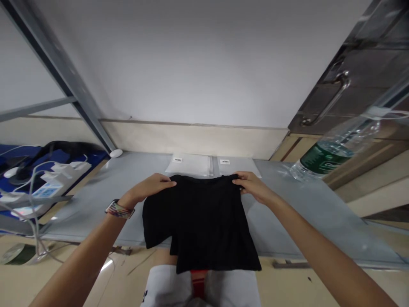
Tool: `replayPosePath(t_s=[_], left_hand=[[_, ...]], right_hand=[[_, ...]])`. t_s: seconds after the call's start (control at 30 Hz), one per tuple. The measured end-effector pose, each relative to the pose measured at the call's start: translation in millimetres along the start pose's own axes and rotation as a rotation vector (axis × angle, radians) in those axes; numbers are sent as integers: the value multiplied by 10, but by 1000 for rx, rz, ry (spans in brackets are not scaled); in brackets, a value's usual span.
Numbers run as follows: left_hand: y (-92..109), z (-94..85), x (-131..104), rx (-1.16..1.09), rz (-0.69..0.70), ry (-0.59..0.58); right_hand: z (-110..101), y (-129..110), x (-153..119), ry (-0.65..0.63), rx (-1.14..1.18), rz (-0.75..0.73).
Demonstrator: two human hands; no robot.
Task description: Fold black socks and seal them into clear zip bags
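Note:
A pair of black shorts point(204, 217) hangs spread between my hands, over the front edge of the grey table point(105, 187) and above my lap. My left hand point(156, 185) pinches the left end of the waistband between thumb and fingers. At the right end of the waistband, my right hand point(251, 185) grips the fabric in the same way. One leg of the shorts flares out to the left. Just behind the waistband lie a clear plastic bag point(190, 164) and another clear bag point(238, 164), each with a small barcode label.
A water bottle point(332, 153) with a green label is at the table's right. On the left are a white power strip point(57, 183) with cables and a metal frame post point(79, 89). A white wall point(198, 64) rises behind the table.

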State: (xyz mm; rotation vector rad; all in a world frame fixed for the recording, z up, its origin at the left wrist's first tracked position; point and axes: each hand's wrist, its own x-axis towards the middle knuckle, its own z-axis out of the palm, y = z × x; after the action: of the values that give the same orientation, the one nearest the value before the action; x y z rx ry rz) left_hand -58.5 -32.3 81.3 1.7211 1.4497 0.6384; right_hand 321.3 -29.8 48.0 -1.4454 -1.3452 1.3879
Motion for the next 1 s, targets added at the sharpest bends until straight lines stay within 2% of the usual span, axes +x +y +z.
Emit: replayPosePath(t_s=[0.1, 0.2, 0.33, 0.43, 0.5, 0.57, 0.63, 0.67, 0.73, 0.8, 0.9, 1.0], left_hand=[[1, -42, 39, -132, -36, -73], [-23, -81, 113, -247, -56, -66], [-170, -22, 277, 61, 49, 62], [-283, 6, 283, 135, 111, 62], [-305, 13, 184, 145, 78, 61], [-277, 59, 27, 267, 72, 188], [-229, 179, -145, 480, 192, 345], [-214, 266, -224, 588, 298, 384], [-231, 462, -349, 726, 493, 230], [-317, 632, -422, 802, 556, 105], [-465, 745, -457, 827, 516, 28], [-430, 742, -427, 826, 494, 40]], right_hand=[[-74, -72, -27, -81, 106, 15], [-129, -104, 8, -89, 154, 42], [-85, 65, 188, 102, -180, -53], [-32, 222, 228, 205, -421, -181], [30, 279, 129, 299, -557, -269], [159, 309, -71, 448, -725, -399], [363, 351, -326, 526, -875, -579], [481, 389, -453, 465, -924, -660], [696, 503, -670, 204, -1023, -737], [829, 650, -809, 53, -1097, -683], [854, 815, -887, 5, -1133, -560], [825, 781, -862, 39, -1116, -526]])
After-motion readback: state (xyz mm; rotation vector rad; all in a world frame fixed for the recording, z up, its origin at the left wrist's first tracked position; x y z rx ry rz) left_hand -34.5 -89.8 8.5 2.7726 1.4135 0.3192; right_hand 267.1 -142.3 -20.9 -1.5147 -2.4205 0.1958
